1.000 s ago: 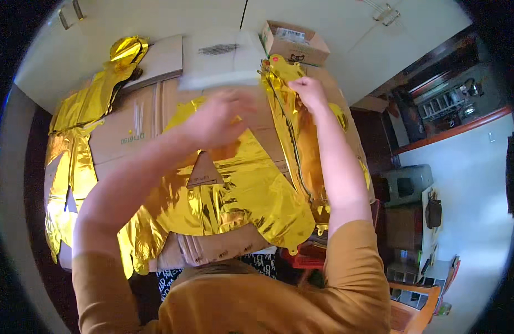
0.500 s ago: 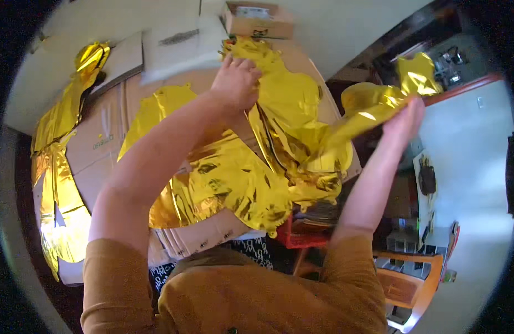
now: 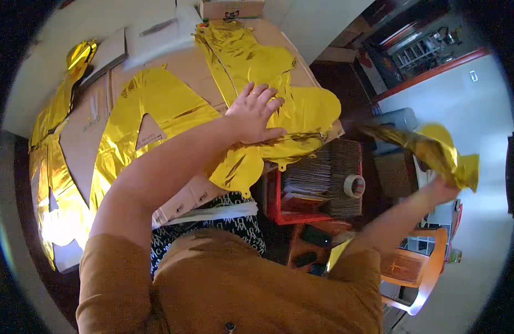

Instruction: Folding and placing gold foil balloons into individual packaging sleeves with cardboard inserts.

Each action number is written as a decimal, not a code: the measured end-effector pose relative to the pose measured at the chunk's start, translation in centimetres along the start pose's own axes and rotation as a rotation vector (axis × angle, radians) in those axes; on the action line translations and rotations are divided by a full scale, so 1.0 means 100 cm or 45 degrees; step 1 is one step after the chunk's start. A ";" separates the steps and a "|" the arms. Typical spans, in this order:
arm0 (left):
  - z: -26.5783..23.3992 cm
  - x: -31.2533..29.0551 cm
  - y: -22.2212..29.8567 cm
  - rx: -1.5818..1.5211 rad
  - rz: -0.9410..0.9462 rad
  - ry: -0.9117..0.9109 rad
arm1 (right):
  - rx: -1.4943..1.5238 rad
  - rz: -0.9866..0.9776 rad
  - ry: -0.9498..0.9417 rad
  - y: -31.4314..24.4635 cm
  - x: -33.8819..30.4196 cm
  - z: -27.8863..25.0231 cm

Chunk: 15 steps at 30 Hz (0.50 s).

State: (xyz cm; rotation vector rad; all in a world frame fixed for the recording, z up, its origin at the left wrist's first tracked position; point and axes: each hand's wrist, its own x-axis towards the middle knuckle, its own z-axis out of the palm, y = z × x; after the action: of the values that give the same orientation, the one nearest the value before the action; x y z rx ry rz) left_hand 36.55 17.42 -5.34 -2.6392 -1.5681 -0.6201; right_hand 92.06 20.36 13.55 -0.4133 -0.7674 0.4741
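My left hand [image 3: 256, 115] lies with fingers spread on a pile of flat gold foil balloons [image 3: 312, 106] at the right part of the cardboard-covered table [image 3: 82, 150]. Off the table to the right, my right hand [image 3: 443, 190] grips another flat gold foil balloon [image 3: 432, 146], which trails to the left and is smeared by motion. Beneath my left forearm spreads an A-shaped gold foil balloon [image 3: 173, 103] with a triangular hole. More gold foil [image 3: 43, 161] drapes along the table's left end.
Close to the table's right corner, a red crate [image 3: 273, 195] holds packed cardboard sheets, with a tape roll [image 3: 354, 186] on top. A low stool bears dark phone-like devices [image 3: 316, 236]. A wooden chair [image 3: 404, 264] stands lower right. One cardboard box [image 3: 232, 9] sits behind the table.
My right hand has swung outward and down to the right with its balloon, away from the pile. My left hand has moved down from the pile's far side and opened flat on it.
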 end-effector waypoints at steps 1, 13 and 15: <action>-0.001 0.000 -0.001 0.001 0.002 -0.012 | -0.087 -0.080 0.001 -0.016 0.016 0.002; -0.091 0.009 0.018 -0.621 0.082 0.430 | -0.273 0.060 -0.395 -0.039 -0.116 0.294; -0.144 0.000 0.037 -0.883 0.318 0.772 | -0.221 0.060 -0.587 -0.036 -0.176 0.338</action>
State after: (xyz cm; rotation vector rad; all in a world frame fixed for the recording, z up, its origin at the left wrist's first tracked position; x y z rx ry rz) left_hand 34.93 12.60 8.65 -2.5401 -0.9319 -1.9852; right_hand 57.05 13.88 27.57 -0.4914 -1.2531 0.5575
